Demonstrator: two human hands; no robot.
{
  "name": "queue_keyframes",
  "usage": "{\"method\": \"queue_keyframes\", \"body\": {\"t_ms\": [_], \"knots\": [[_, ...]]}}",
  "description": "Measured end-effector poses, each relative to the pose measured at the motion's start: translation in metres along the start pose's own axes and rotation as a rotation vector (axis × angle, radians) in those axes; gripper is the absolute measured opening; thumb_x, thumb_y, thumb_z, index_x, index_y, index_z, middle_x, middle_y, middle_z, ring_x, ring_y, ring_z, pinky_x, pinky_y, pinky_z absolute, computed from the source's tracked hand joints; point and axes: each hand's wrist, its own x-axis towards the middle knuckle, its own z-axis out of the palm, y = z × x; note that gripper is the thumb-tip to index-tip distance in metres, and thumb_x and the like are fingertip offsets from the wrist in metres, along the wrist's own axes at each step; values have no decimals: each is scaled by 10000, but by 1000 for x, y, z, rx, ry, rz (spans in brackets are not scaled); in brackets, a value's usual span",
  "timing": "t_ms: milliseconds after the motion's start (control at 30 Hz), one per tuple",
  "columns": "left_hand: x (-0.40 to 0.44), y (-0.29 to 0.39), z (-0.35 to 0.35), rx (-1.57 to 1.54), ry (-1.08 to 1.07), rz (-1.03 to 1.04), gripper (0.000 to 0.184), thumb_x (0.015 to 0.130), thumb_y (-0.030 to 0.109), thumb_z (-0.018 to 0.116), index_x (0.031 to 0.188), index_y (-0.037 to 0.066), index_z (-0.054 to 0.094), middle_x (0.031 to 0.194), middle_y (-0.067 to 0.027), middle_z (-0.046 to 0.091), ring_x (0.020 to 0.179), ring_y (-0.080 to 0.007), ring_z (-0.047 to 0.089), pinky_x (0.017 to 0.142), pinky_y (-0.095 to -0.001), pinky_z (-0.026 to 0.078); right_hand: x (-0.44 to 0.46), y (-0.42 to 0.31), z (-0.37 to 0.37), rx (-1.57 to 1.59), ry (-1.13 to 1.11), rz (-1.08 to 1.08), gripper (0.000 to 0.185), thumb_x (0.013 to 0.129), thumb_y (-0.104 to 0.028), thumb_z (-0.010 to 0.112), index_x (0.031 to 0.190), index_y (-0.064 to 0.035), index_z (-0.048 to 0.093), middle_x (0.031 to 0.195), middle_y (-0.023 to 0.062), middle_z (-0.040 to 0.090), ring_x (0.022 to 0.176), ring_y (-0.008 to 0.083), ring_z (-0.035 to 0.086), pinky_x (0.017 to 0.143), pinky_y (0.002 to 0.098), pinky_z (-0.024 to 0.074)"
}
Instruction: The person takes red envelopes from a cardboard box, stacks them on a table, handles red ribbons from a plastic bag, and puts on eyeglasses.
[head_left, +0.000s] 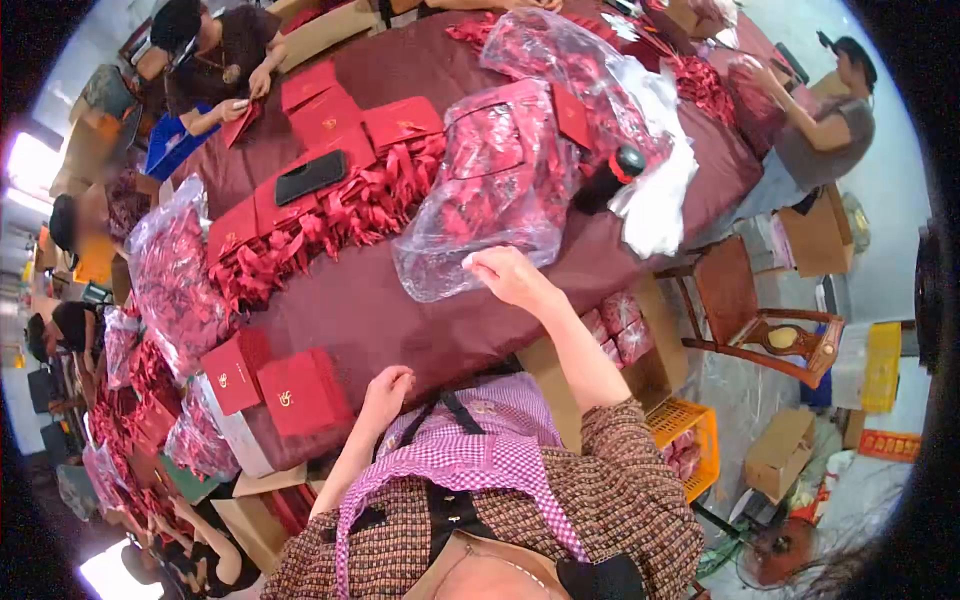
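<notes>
My right hand [512, 277] reaches over the near edge of a clear plastic bag [430, 262] holding red pouches with ribbons. Its fingers are pinched together, with a small white bit at the tips; whether they grip the film I cannot make out. Close to the table's near edge is my left hand [387, 396], fingers curled in, with nothing visible in them. Left of it lie red boxes with gold print [302, 392]. Farther back, a row of red pouches [262, 215] trails ribbons [330, 248], and a black phone [310, 178] lies on top.
A dark bottle [605, 182] stands on the maroon-covered table [330, 310] by white plastic [655, 190]. Another filled bag [175, 285] lies left. Co-workers [215, 60] handle red items across the table. A wooden chair [745, 305], an orange crate [705, 450] and cartons [780, 452] stand at right.
</notes>
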Motion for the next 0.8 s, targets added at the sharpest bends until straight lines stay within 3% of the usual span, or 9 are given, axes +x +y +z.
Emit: {"method": "queue_keyframes", "body": {"t_ms": [133,333,367,400,467,500,633,733,800], "knots": [[37,54,12,173,127,411,161,845,94,578,965,-7,609,934,-160,633,889,-280,622,785,-340,488,-3,30,16,-448,-329,141,181,828,-104,453,783,-29,612,807,163,627,802,349,609,743,463,467],[139,83,59,364,161,714,179,831,54,529,975,-28,599,1068,-197,596,1001,-350,563,880,-413,447,-15,59,25,-477,-176,238,217,809,-32,490,1011,-8,564,1066,206,548,937,383,549,774,477,455],[158,76,65,495,122,698,246,830,87,534,1036,-41,574,1147,-219,557,1009,-380,547,883,-434,438,-14,61,20,-468,-198,239,404,806,-21,491,1209,-17,471,1227,255,448,1047,436,490,861,485,431],[170,87,68,497,137,691,246,830,87,534,1036,-41,574,1147,-219,557,1009,-380,547,883,-434,438,-9,61,15,-462,-204,226,404,806,-21,491,1209,-17,471,1227,255,448,1047,436,490,861,485,431],[186,106,79,799,70,241,442,822,108,552,1224,-41,445,1268,-266,456,1085,-409,504,931,-469,407,-2,59,3,-463,-110,242,531,804,-19,466,1323,-43,356,1321,259,370,1178,434,408,989,504,348],[193,114,80,719,194,332,564,818,136,569,1297,-56,341,1317,-295,381,1091,-440,485,923,-490,399,3,62,-4,-437,-114,248,619,811,-22,477,1392,-58,265,1345,263,351,1220,449,355,1024,498,311],[217,141,89,920,356,449,787,779,249,652,1382,-29,230,1333,-311,350,1085,-432,486,898,-478,409,22,66,-27,-327,0,214,609,812,-29,513,1383,-36,301,1312,293,379,1186,475,377,1012,487,316],[229,169,110,839,324,242,1013,650,354,761,1388,-38,189,1346,-301,331,1130,-436,450,925,-496,385,31,82,-28,-192,7,228,592,812,-20,512,1373,-30,323,1304,285,397,1176,453,401,1001,460,334],[250,153,125,832,353,181,1004,658,357,758,1374,-56,188,1350,-305,315,1134,-446,447,921,-501,389,35,83,-28,-100,14,226,534,817,1,498,1338,-19,383,1305,265,409,1174,421,425,994,428,352]]}}
